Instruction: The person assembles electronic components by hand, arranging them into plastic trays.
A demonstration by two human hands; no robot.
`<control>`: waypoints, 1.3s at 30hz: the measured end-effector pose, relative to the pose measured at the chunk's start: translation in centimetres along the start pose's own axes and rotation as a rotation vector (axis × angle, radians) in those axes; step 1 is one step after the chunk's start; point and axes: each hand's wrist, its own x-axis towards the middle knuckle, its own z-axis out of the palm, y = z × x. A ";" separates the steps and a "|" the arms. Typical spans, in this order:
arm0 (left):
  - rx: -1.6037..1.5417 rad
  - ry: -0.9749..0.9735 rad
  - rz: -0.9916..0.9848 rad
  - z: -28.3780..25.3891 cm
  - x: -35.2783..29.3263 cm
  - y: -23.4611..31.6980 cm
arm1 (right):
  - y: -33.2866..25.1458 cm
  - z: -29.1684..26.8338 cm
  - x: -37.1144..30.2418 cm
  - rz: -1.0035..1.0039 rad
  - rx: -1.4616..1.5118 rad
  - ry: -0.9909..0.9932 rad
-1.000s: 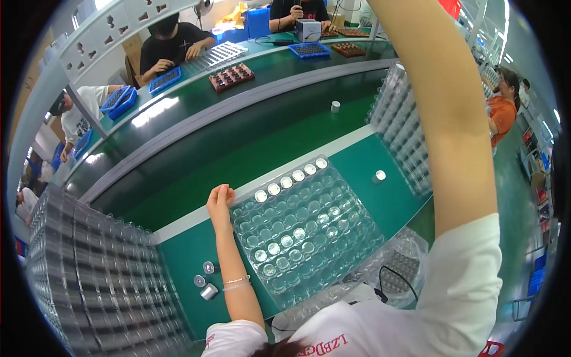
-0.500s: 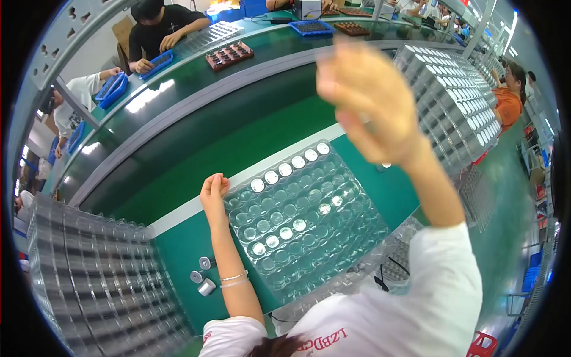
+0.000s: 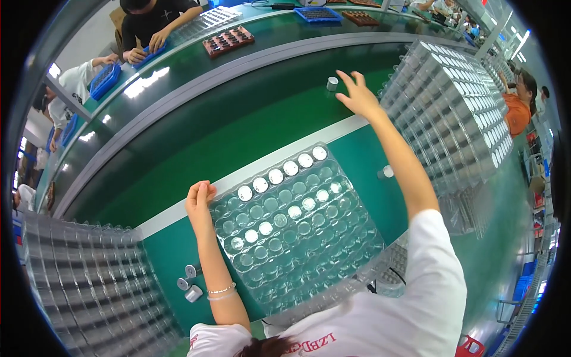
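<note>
Reaching over the green belt, my right hand (image 3: pixel 360 98) has its fingers spread and holds nothing. A small silver cylinder (image 3: pixel 332 84) stands just left of its fingertips, apart from them. By the upper left corner of a clear plastic tray (image 3: pixel 291 256), my left hand (image 3: pixel 200 195) is closed, thumb against fingers; what it holds, if anything, does not show. White-topped round parts (image 3: pixel 275 177) fill a row of pockets along the tray's far edge. Several pale discs show in a lower row, whether in this tray or beneath it I cannot tell.
Three loose silver cylinders (image 3: pixel 193 293) are left of my left forearm; another (image 3: pixel 386 172) is right of the tray. Tall stacks of clear trays rise at left (image 3: pixel 89 279) and right (image 3: pixel 452 101). Beyond the belt (image 3: pixel 262 113), people work at a bench with blue trays (image 3: pixel 106 81).
My right hand has gone from a blurred raised position near the camera to farther out and lower over the belt. The silver cylinder there now shows. My left hand stays by the tray corner.
</note>
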 end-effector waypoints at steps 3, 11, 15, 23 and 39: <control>0.010 0.008 -0.001 0.3 -0.7 0.2 | 0.7 4.7 4.7 0.036 0.000 -0.086; 0.052 0.016 0.015 -1.1 -0.7 -0.8 | -3.3 -3.5 -3.1 -0.320 0.082 0.148; 0.084 -0.014 0.053 -0.3 -0.4 -0.3 | -1.7 -6.0 -13.8 -0.279 -0.192 0.047; 0.288 -0.085 0.273 1.0 -1.6 3.6 | -1.8 -4.6 -16.6 0.110 0.190 -0.010; -0.018 -0.510 0.724 8.6 -8.3 14.4 | -19.9 -8.6 -13.1 -0.398 1.693 0.089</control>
